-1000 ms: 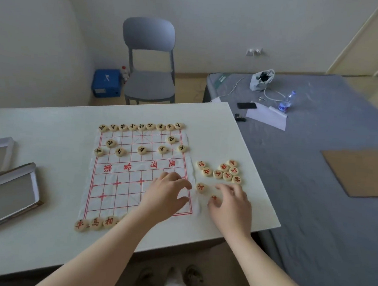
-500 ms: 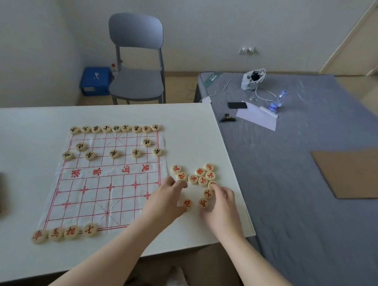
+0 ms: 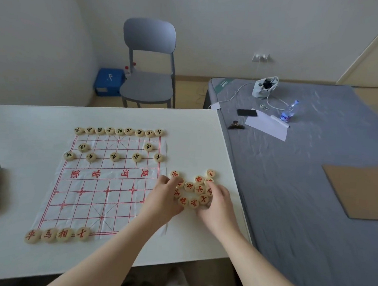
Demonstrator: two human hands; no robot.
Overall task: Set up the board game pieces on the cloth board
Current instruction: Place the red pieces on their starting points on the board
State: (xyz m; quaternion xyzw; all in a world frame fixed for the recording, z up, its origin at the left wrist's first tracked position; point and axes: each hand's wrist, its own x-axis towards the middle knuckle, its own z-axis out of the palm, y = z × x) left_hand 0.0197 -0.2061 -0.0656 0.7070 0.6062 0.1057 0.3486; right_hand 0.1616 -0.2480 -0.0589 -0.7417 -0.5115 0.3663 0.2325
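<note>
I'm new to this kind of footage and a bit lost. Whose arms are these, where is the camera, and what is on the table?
No machine here: a person wears a camera on the head, looking down at their own bare arms. On the white table lies a cloth board with red lines. Black-lettered pieces stand arranged along its far side; four red-lettered pieces line the near edge. The left hand and right hand rest on a loose pile of red pieces beside the board. Whether either hand has a piece in its grip cannot be told. Behind are a grey chair and a bed.
</note>
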